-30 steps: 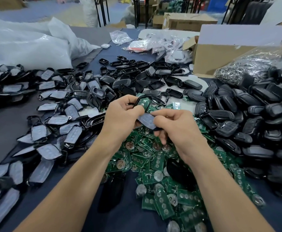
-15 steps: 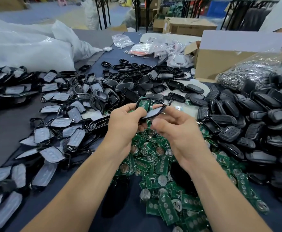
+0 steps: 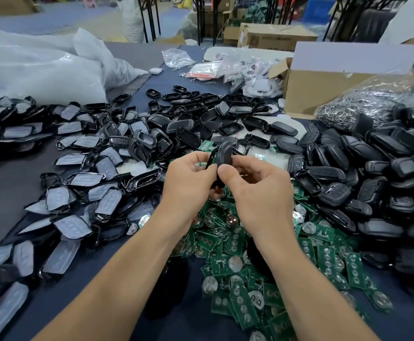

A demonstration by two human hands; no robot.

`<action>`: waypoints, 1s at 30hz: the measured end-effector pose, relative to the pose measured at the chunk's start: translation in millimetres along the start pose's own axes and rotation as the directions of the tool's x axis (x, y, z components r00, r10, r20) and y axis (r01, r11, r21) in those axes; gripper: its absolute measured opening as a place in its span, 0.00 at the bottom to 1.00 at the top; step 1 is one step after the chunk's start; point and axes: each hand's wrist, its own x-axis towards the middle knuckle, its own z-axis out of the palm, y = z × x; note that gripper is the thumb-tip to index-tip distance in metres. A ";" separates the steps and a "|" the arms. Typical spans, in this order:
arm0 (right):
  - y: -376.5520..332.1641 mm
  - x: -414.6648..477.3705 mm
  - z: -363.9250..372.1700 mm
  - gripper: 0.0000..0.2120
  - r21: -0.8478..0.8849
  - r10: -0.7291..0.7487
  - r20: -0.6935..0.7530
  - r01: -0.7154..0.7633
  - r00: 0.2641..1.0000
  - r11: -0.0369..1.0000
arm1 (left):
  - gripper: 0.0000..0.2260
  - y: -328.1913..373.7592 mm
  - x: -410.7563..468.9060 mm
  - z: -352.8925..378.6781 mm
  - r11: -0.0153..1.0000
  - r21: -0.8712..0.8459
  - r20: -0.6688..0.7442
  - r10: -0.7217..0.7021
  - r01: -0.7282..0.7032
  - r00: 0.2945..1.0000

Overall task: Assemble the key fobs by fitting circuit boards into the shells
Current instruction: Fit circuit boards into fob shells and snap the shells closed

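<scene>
The shell (image 3: pixel 222 156) has swung up on edge, long axis pointing away, the grips of left hand (image 3: pixel 188 183) and right hand (image 3: pixel 257 193) clamped on it.

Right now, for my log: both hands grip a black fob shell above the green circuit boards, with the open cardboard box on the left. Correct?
No: the head view shows the open cardboard box on the right. The rest holds: left hand and right hand both grip the black fob shell above the green circuit boards.
</scene>
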 end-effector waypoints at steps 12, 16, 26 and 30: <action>4.4 8.5 -10.1 0.10 0.405 0.178 0.322 -0.305 0.930 0.862 | 0.06 9.6 -8.5 -1.2 0.970 0.179 -0.069 0.177 -0.163 0.982; 3.7 15.0 -19.6 0.09 0.602 0.327 0.507 -0.599 0.798 0.528 | 0.06 15.6 -6.9 -3.0 0.994 -0.062 -0.134 0.081 -0.090 0.988; 8.4 19.8 -24.7 0.12 0.693 0.347 0.569 -0.662 0.745 0.286 | 0.05 19.9 -13.0 -2.0 0.984 -0.164 -0.109 0.045 -0.063 0.993; 12.6 21.1 -25.0 0.11 0.688 0.352 0.573 -0.668 0.740 0.284 | 0.07 19.1 -14.2 -6.3 0.992 -0.117 -0.132 0.030 -0.045 0.991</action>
